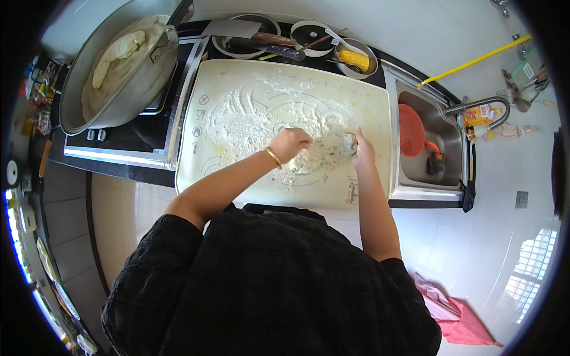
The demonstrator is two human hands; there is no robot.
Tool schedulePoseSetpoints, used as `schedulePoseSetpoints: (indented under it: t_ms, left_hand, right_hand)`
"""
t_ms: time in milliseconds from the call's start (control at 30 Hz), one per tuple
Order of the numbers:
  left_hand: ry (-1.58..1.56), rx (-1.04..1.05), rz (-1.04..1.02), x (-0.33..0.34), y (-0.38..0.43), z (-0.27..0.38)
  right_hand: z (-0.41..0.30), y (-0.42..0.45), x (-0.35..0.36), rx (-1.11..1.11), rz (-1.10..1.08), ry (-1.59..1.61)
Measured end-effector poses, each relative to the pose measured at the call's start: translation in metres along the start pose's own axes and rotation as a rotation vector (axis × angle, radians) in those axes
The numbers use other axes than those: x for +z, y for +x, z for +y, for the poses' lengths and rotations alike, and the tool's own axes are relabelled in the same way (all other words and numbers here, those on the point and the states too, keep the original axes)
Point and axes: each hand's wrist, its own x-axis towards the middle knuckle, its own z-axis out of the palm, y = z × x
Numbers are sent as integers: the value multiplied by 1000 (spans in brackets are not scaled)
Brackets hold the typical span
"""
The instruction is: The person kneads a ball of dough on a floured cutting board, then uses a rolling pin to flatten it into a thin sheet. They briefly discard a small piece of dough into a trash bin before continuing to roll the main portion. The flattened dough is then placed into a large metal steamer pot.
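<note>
A cream silicone kneading mat point(374, 102), printed with circles and symbols, lies before me, strewn with white flour point(240, 115). My left hand point(291, 143), with a gold bangle at its wrist, is over the flour near the mat's middle. Its fingers are curled, and what they may hold cannot be made out. To its right my right hand point(363, 149) is at the end of a pale, floury mass with green flecks point(329, 149), which looks like dough. Fingers and thumb are around something pale at that end. The mass lies between the two hands.
A large metal pot point(162, 84) with a pale folded piece inside stands on the stove at left. Behind the mat are a cleaver point(234, 28), a black-handled knife point(285, 52) and a bowl with corn point(354, 60). The sink point(452, 171) at right holds a red colander point(410, 131).
</note>
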Motion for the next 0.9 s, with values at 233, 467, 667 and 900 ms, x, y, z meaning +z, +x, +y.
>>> schedulePoseSetpoints:
  t_ms: [233, 467, 667, 900]
  left_hand:
    - [64, -153, -10, 33, 3, 4]
    - [381, -452, 12, 50, 15, 0]
    - [70, -505, -40, 45, -4, -32]
    - [-129, -355, -93, -12, -16, -13]
  right_hand:
    - [-36, -30, 45, -24, -225, 98]
    - [-8, -8, 68, -395, -26, -967]
    - [23, -63, 92, -977, 95, -1300]
    - [17, -49, 100, -922, 42, -1497]
